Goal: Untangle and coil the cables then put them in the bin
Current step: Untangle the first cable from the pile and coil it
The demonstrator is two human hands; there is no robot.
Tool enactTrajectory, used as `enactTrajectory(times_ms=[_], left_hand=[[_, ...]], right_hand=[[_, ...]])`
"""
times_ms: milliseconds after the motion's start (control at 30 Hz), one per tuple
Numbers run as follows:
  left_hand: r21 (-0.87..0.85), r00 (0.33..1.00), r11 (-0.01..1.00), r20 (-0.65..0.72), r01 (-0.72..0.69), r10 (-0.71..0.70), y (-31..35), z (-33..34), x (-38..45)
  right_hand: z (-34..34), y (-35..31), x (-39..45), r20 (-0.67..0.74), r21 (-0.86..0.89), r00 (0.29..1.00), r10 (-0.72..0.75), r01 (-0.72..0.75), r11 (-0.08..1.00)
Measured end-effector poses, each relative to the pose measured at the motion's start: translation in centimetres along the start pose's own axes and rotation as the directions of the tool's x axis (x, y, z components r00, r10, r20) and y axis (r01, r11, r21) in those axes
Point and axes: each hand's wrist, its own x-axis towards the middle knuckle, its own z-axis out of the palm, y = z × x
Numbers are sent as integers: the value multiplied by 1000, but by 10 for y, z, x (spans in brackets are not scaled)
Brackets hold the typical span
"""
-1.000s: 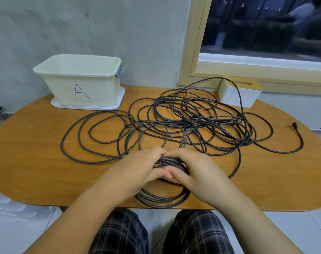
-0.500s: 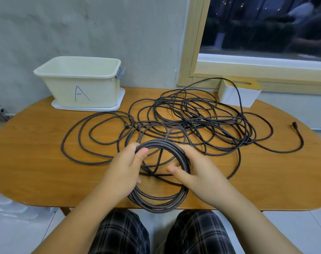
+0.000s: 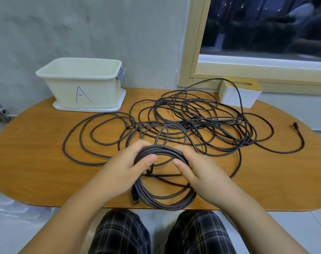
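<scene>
**Both hands curled on a half-wound coil**

Fingers (image 3: 137, 145) of the left hand (image 3: 123, 167) curl over the far left arc of the coil (image 3: 165, 200), thumb pressed on its inner side, clamping the braided strands. Opposite them, the right hand (image 3: 198, 171) wraps the far right arc in the same way, thumb pointing inward across the ring.

Below the thumbs, the coil's near arc lies at the table (image 3: 36, 162) edge, with a plug end (image 3: 135, 197) sticking out under the left hand. Just beyond the fingertips, a loose strand arches up out of the coil and runs into the tangled cables (image 3: 202, 121) spread over the tabletop. Farther out to the right of the fingers, a free connector (image 3: 295, 125) lies apart from the tangle. Beyond the left fingers stands the cream bin (image 3: 82, 83) marked "A", on a white tray (image 3: 90, 108) against the wall. Beyond the right fingers sits a white box (image 3: 238, 94) with a yellow top.
</scene>
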Motion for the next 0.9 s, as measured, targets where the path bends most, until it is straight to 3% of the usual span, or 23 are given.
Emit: enactTrajectory(times_ms=[100,200,267,467,733,900], left_hand=[[238,989,960,11,-149,150,11,1,0],[441,945,842,49,-311,324,15,5,2],[510,927,785,75,-352,368,14,4,2],[488,913,781,99,-390,395,5,9,-3],[363,891,887,-241,-286,386,2,6,-4],[238,897,945,-330,-223,295,7,6,-5]], right_hand=[[-2,-6,2,64,-88,996,-56,62,994],[-2,-13,2,93,-131,991,-101,112,985],[-1,-15,2,78,-132,991,-112,122,984],[-4,-12,-1,-30,-59,993,-118,116,991],[-6,-5,-3,-63,84,996,-57,62,994],[-5,1,-6,-84,165,994,-73,86,983]])
